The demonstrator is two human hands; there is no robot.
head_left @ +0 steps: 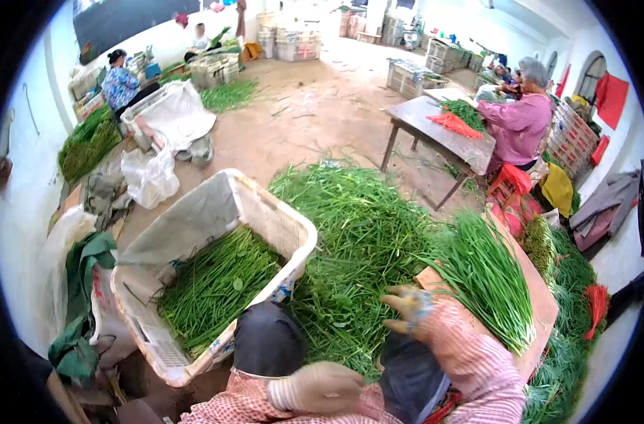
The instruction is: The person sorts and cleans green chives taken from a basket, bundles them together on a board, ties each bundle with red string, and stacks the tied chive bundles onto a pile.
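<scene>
Stalks are lying at two o'clock from the empty, spread right hand, looking light, bendy, maybe best held by pale ends, left hand too blurry to tell.

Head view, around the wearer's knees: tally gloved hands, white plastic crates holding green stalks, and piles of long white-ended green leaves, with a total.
Gloved left hand and gloved right hand: 2
White perforated plastic crate holding thin green stalks: 1
Pile of long, white-ended green leaves: 1
Total: 4
</scene>
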